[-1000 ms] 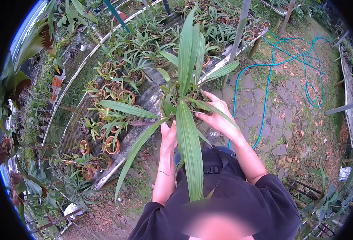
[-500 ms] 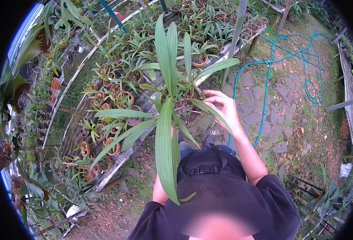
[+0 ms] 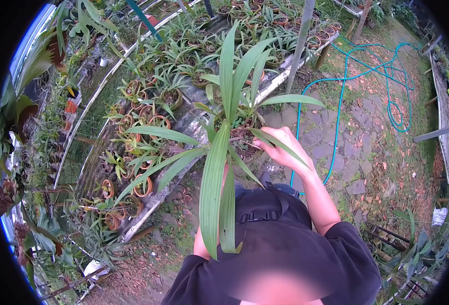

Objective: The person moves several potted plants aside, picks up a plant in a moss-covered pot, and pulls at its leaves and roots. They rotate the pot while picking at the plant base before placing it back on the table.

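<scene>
Gripping plant base, right hand clenched; left hand leaf-hidden, grip unclear; hose beside.

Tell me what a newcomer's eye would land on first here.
The long-leaved plant fans out at the centre, held up in front of the person, with the right hand curled at its root mass. Behind it, rows of potted plants crowd a bench on the left. A turquoise hose snakes over the stone paving on the right.
</scene>
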Demonstrator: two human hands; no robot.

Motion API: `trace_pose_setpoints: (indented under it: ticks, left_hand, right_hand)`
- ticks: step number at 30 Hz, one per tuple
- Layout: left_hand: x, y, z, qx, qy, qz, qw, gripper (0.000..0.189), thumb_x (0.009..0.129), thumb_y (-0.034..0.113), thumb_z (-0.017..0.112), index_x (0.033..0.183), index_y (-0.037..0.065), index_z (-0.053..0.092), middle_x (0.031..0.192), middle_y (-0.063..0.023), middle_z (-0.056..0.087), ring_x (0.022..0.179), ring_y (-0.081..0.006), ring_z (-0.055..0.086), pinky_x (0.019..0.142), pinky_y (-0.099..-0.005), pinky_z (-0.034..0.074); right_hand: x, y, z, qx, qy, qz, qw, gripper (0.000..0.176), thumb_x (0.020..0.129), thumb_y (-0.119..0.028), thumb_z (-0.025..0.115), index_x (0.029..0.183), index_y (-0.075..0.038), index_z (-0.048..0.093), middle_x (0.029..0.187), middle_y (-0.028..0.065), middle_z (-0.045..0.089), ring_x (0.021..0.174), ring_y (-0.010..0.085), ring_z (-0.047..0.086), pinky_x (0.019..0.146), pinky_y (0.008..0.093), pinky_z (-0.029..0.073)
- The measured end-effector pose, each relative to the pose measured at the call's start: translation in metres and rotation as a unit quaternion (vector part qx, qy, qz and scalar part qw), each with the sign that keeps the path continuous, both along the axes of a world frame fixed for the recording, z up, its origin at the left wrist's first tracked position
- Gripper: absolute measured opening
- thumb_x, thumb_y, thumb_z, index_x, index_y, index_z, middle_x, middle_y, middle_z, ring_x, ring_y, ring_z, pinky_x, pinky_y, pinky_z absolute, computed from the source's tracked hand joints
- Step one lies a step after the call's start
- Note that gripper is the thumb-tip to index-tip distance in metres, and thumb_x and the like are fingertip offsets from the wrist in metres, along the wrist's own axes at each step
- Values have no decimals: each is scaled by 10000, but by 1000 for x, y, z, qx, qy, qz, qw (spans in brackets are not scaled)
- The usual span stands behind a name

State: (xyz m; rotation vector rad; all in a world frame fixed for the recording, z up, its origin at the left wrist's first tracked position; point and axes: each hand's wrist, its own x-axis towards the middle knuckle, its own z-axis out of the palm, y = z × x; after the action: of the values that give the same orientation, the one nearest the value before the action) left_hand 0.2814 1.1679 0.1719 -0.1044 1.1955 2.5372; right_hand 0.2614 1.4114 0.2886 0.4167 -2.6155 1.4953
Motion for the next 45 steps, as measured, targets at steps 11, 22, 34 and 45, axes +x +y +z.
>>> trace_pose_setpoints:
  ticks: [11, 22, 34, 45]
  left_hand:
    - [3, -3, -2, 7, -2, -2, 1000, 536, 980, 250, 682, 1406, 71, 411, 1223, -54, 581, 1014, -148, 627, 846, -367, 568]
    - [-9, -6, -3, -15, 20, 16, 1000, 556, 976, 251, 697, 1412, 64, 406, 1245, -57, 589, 1034, -139, 626, 850, -339, 556]
    - [-7, 19, 15, -103, 115, 44, 987, 655, 961, 406, 703, 1419, 49, 399, 1209, -52, 601, 1018, -127, 617, 858, -311, 532]
    - [-1, 7, 12, 41, 7, 144, 989, 510, 1000, 346, 648, 1402, 91, 465, 1206, -51, 600, 1091, -194, 636, 855, -408, 579]
  right_hand:
    - [5, 5, 6, -159, -172, -5, 972, 149, 898, 59, 516, 1028, -4, 554, 862, 153, 732, 612, 171, 684, 484, 305, 490]
    - [22, 7, 16, 40, 87, -75, 993, 274, 832, -117, 749, 1083, -15, 713, 1027, 127, 630, 968, 306, 621, 829, 412, 511]
    - [4, -36, -10, 122, 187, -57, 973, 255, 735, -169, 788, 974, -83, 775, 1060, 136, 640, 1039, 330, 594, 803, 430, 465]
    - [6, -9, 6, -105, 20, -131, 986, 118, 868, -85, 753, 920, 17, 724, 938, 95, 655, 799, 195, 613, 678, 322, 486]
